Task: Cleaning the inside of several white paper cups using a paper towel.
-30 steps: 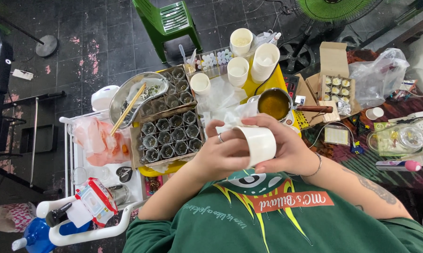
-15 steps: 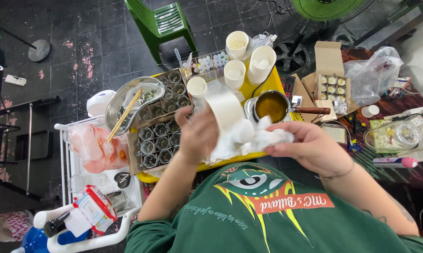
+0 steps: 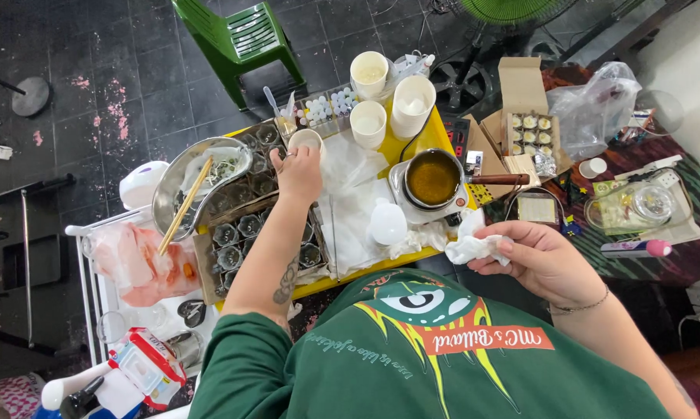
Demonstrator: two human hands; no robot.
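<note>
The left hand (image 3: 298, 172) reaches forward, fingers closed around a white cup (image 3: 305, 140) on the yellow table (image 3: 435, 130). The right hand (image 3: 542, 260) pinches a crumpled white tissue (image 3: 474, 247). Beyond the right hand, an open brown cardboard box (image 3: 521, 101); beside it, a pot of amber liquid (image 3: 432, 178).

you're at a small home craft workshop, likely for candle pouring: a yellow tabletop (image 3: 435, 136) crowded with white cups (image 3: 368, 124), a pot of amber liquid (image 3: 432, 178), trays of small glass jars (image 3: 241, 240), a box of tealights (image 3: 530, 132), over a dark tiled floor (image 3: 117, 93) with a green plastic chair (image 3: 237, 35).
</note>
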